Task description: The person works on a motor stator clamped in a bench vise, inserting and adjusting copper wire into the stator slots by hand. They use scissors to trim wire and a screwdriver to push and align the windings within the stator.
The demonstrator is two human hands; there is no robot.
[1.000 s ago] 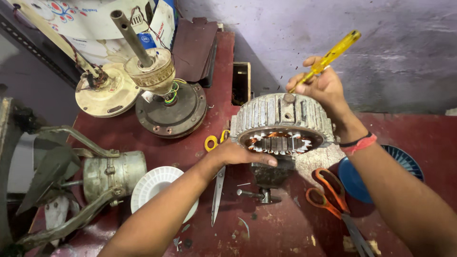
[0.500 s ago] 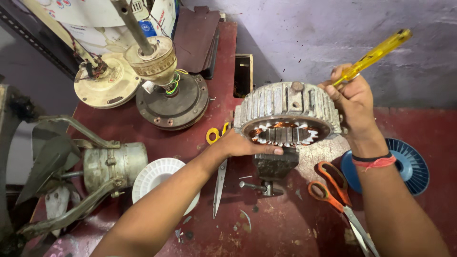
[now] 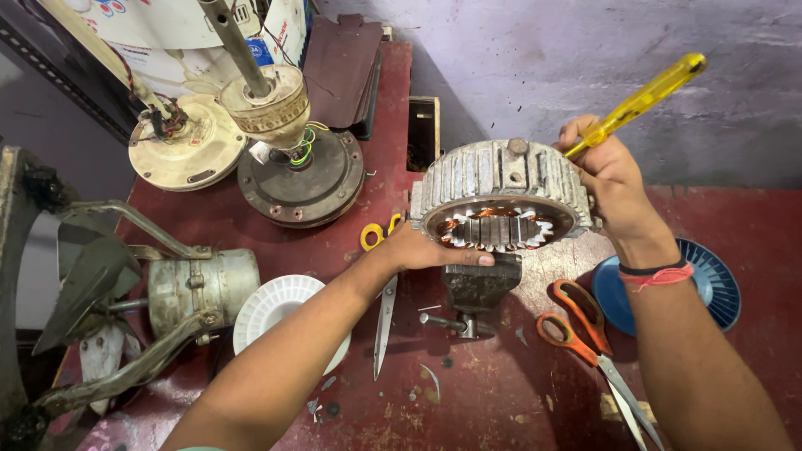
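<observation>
2 scissors (orange [image 3: 585,321], yellow [image 3: 380,288]), 1 screwdriver [image 3: 639,102], 1 stator [image 3: 501,200], 2 fan motors [image 3: 301,171] [image 3: 180,150].

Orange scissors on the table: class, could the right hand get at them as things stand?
Probably not at once: the right hand grips a yellow screwdriver, though the orange scissors lie uncovered beside that arm.

A dark red surface [image 3: 276,217] fills most of the frame, its paint scuffed and worn pale in the lower middle, with small chips and scraps scattered there. Across the upper right runs a grey wall [image 3: 518,58] (plaster rough, blotched with lighter streaks). At the far left edge a darker grey strip [image 3: 33,100] drops away beside the surface. Light is soft and even, with short shadows.
</observation>
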